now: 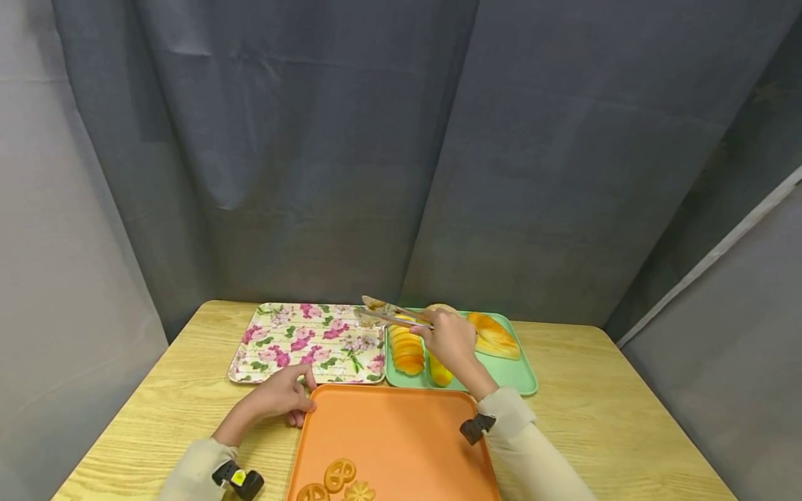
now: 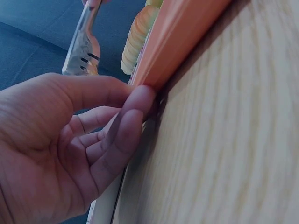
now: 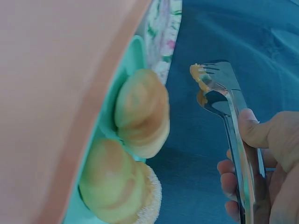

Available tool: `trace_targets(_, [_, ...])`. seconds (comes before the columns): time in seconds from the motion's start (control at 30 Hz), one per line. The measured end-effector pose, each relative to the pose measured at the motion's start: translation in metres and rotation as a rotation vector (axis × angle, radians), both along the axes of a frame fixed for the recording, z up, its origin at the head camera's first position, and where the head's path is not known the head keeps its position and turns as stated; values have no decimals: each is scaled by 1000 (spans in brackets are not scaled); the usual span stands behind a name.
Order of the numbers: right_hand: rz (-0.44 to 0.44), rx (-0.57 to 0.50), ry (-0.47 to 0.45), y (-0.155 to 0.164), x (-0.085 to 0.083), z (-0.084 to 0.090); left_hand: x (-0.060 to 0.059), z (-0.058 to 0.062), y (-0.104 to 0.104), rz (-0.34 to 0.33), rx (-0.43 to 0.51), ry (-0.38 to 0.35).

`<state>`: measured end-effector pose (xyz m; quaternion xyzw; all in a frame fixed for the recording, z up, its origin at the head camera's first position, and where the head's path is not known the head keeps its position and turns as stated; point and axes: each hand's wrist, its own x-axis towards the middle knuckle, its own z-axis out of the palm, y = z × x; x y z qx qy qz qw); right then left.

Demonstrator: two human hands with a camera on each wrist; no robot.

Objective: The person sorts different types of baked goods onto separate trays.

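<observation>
My right hand (image 1: pixel 450 339) grips metal serving tongs (image 3: pixel 237 133), raised above the seam of the floral tray (image 1: pixel 307 344) and the green tray (image 1: pixel 520 379). Between the tong tips sits a small golden-brown baked piece (image 3: pixel 201 77), mostly hidden by the metal. The thumb and fingers of my left hand (image 1: pixel 280 395) pinch the far left corner of the orange tray (image 1: pixel 401 431); in the left wrist view they meet right at its rim (image 2: pixel 175 46). On the orange tray's near left part lie two pretzel-shaped cookies (image 1: pixel 340 475) and a flower-shaped cookie (image 1: pixel 360 492).
The green tray bears a ridged long bread (image 1: pixel 407 351), a yellow bread (image 1: pixel 440 374) and a large golden bread (image 1: pixel 493 336). A round bun with a white-speckled edge (image 3: pixel 152 198) shows in the right wrist view. A grey curtain (image 1: pixel 401 153) hangs behind the wooden table (image 1: pixel 595 417).
</observation>
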<state>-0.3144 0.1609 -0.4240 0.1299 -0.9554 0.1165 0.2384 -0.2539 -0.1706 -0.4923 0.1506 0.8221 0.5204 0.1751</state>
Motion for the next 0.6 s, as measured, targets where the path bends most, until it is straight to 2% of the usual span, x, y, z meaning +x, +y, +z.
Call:
trace_targets(0.27, [-13,50,-24,-11,-13,-14,0,0,0,-7,7,2])
trace_targets(0.6, [-39,116,-78,-20,-17,-20,1,0,-1,-4,11,5])
